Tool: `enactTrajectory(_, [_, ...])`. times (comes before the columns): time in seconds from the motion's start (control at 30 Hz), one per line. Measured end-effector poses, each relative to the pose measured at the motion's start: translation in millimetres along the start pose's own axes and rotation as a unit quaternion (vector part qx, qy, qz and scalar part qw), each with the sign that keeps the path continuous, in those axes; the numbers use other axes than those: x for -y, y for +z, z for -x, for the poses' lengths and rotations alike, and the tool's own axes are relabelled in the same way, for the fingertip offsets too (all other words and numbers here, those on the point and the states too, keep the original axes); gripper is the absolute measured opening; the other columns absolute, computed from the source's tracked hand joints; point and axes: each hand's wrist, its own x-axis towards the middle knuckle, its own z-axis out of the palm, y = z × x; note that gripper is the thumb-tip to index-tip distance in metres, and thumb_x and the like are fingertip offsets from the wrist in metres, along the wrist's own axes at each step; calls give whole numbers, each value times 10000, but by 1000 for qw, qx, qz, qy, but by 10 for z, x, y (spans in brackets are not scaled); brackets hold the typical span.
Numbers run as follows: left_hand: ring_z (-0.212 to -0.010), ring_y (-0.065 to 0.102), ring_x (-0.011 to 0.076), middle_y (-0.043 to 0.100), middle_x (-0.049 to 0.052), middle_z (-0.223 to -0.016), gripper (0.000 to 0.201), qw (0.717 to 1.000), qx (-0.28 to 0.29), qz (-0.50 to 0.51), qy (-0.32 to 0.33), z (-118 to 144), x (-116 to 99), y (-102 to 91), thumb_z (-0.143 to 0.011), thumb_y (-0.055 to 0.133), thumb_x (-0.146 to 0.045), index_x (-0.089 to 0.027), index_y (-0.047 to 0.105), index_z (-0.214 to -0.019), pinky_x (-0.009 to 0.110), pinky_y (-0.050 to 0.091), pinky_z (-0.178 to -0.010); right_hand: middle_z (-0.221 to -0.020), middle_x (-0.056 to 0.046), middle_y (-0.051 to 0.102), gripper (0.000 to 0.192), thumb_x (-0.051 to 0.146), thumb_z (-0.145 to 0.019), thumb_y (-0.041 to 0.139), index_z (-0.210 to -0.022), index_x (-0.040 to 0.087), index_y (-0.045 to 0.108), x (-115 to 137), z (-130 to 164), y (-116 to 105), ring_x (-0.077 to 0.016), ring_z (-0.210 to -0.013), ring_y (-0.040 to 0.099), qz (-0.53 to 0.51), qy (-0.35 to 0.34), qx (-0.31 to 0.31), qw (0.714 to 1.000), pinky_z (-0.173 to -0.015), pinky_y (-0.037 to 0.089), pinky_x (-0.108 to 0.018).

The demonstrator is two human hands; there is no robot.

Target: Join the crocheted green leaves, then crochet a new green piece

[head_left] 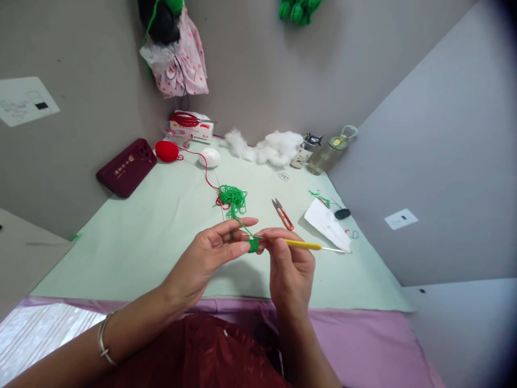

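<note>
Left hand is pinching the green piece; right hand is gripping the hook, above the bench.

Green piece mostly hidden betw. fingers of left hand and right hand; shape not readable. Hook tip concealed in it. Hanging green bundle cut by top edge. Bottle label too small to read. Picture corners vignetted, blurred.
</note>
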Motion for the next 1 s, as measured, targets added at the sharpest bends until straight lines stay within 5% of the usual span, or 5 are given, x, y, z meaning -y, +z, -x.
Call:
enactTrajectory(0.17, [-919, 560, 151, 627, -3, -900, 295, 999, -8, -30, 15, 3, -26, -22, -836, 796, -305, -305, 809, -1131, 293, 431, -933, -920, -35, 763, 210, 254, -1038, 541, -987, 222, 742, 42, -9, -52, -136, -726, 706, -44, 4, 12, 999, -692, 583, -292])
enactTrajectory(0.33, [-912, 563, 154, 604, -16, -899, 331, 989, -34, -127, 69, 15, 3, -46, -872, 767, -307, -359, 778, -1199, 299, 424, -936, -952, -41, 757, 246, 134, -1033, 490, -1070, 225, 716, 123, 55, -72, -143, -792, 709, 122, -93, 27, 988, -743, 591, -309])
enactTrajectory(0.6, [-911, 587, 165, 608, -21, -868, 516, 989, -87, -97, 76, -4, 68, 10, -824, 820, -323, -327, 707, -1327, 333, 427, -997, -1095, -133, 763, 313, 54, -938, 607, -1204, 195, 695, -42, 175, -32, -220, -996, 726, 374, -348, 46, 858, -769, 619, -342])
enactTrajectory(0.8, [-933, 598, 161, 614, -24, -880, 543, 989, -81, -106, 67, -9, 61, -36, -820, 824, -319, -316, 692, -1347, 324, 424, -1017, -937, -58, 756, 254, 51, -974, 527, -1076, 214, 692, 37, 73, -50, -186, -867, 716, 252, -235, 51, 937, -754, 590, -344])
enactTrajectory(1.0, [-1086, 627, 216, 671, 4, -927, 383, 966, -85, -209, 128, 37, 52, -29, -852, 794, -316, -281, 745, -1230, 374, 346, -1157, -986, -78, 736, 298, 37, -957, 539, -1133, 230, 682, 29, 106, -29, -197, -898, 697, 287, -242, 62, 925, -757, 574, -352])
